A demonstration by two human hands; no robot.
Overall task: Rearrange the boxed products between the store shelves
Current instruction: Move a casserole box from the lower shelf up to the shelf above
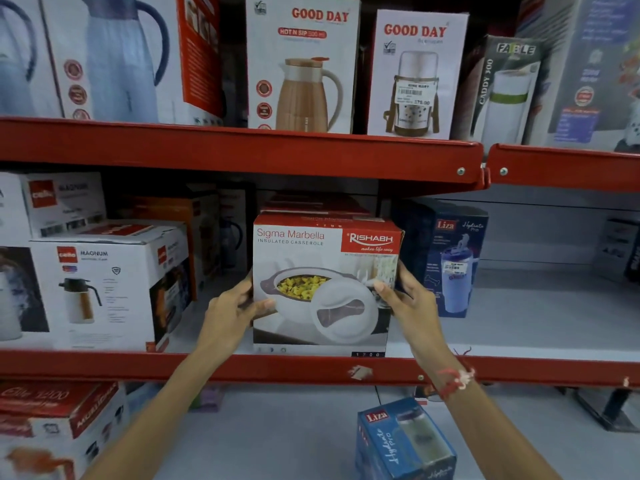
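At frame centre, my left hand (239,306) and right hand (403,299) clamp the casserole box (322,282) between them, fingers (382,288) curled round both side edges, on the middle shelf (242,370).

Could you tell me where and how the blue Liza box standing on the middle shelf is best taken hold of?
Grip the Liza box by its two tall side faces, about mid-height, coming straight in from the front. It stands upright and narrow. Open shelf lies on its right; on its left the casserole box and the right hand crowd it, so that side is probably tighter.
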